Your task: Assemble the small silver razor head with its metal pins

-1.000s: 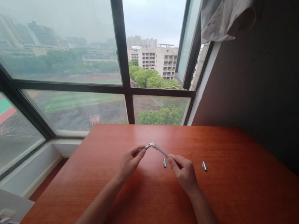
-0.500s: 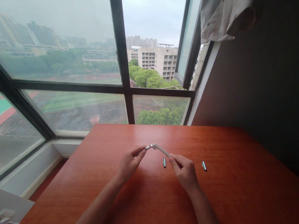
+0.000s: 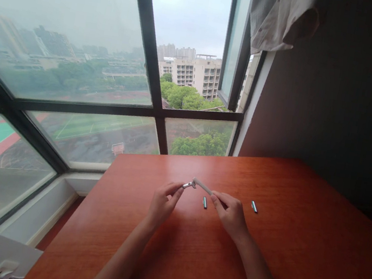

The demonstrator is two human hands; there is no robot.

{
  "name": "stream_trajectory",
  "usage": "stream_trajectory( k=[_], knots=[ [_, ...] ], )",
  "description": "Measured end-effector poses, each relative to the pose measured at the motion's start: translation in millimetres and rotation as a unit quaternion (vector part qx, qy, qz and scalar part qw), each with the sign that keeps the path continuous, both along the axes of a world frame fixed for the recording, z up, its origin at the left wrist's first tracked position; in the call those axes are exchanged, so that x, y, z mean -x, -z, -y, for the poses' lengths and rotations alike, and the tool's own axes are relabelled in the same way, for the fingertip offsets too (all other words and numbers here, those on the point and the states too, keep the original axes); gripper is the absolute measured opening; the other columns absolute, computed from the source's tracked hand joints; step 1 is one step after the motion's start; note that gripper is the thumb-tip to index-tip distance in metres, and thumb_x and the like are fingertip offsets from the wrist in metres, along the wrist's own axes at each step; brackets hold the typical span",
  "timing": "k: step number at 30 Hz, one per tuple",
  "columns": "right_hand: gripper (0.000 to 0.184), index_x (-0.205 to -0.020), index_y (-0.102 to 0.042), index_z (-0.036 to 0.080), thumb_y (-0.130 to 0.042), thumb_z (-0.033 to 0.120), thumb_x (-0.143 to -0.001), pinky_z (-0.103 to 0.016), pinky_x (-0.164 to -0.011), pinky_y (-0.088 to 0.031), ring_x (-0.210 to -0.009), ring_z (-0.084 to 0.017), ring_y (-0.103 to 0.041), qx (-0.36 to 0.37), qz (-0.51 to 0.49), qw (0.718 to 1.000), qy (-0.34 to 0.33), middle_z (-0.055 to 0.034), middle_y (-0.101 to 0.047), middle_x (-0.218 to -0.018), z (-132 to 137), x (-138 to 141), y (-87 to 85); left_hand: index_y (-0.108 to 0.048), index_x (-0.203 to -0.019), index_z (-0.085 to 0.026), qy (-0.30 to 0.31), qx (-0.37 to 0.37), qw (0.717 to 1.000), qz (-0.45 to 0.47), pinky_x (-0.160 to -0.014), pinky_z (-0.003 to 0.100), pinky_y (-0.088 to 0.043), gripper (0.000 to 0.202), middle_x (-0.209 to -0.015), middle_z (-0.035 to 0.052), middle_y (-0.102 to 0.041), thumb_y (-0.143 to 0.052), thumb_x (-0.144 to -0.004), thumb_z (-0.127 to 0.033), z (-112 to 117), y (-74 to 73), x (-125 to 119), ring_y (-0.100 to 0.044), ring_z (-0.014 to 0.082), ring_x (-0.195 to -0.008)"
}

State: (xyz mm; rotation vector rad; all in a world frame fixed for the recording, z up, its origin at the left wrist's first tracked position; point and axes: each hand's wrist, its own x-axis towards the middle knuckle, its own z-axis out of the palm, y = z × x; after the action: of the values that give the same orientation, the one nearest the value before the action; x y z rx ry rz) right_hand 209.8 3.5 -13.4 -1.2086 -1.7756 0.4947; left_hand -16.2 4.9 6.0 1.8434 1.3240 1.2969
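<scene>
My left hand (image 3: 163, 202) is closed in a pinch around a silver razor handle (image 3: 188, 185), its bare metal head end pointing right and up. My right hand (image 3: 232, 214) grips a slim pale grey stick (image 3: 203, 187), possibly a toothbrush, slanting up to the left. The stick's far tip meets or nearly meets the razor handle's head end; whether they touch is too small to tell. Just left of my right hand, a razor cartridge (image 3: 204, 202) with a green strip lies on the table. A second cartridge (image 3: 254, 206) lies to the right of that hand.
The reddish-brown wooden table (image 3: 295, 253) spans the space before me. Large windows with dark frames (image 3: 160, 121) rise behind and to the left, one pane open. A grey cloth (image 3: 280, 22) hangs at upper right. A wall socket (image 3: 5, 269) is at lower left.
My left hand and the razor handle have shifted slightly right. The stick's tip now sits a little higher against the handle's head end. Both cartridges lie where they were.
</scene>
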Motion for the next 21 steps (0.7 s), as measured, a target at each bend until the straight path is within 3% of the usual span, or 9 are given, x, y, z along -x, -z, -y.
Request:
stream_trajectory(
  k=[21],
  knots=[
    [0.035,-0.089,-0.075,0.017,-0.046,0.037,-0.091,-0.028,-0.064,-0.046,-0.072,-0.022,-0.064,0.004,-0.013,1.0,0.005,-0.0083,-0.072,-0.079,-0.9,0.9,2.2,-0.073,-0.101,-0.018,-0.006,0.011,1.0,0.02,-0.074,0.027,-0.049,0.028,-0.091,0.0079,-0.07,-0.058,-0.085,-0.036,0.7,-0.1,0.3,-0.062,0.0198,-0.081]
  ],
)
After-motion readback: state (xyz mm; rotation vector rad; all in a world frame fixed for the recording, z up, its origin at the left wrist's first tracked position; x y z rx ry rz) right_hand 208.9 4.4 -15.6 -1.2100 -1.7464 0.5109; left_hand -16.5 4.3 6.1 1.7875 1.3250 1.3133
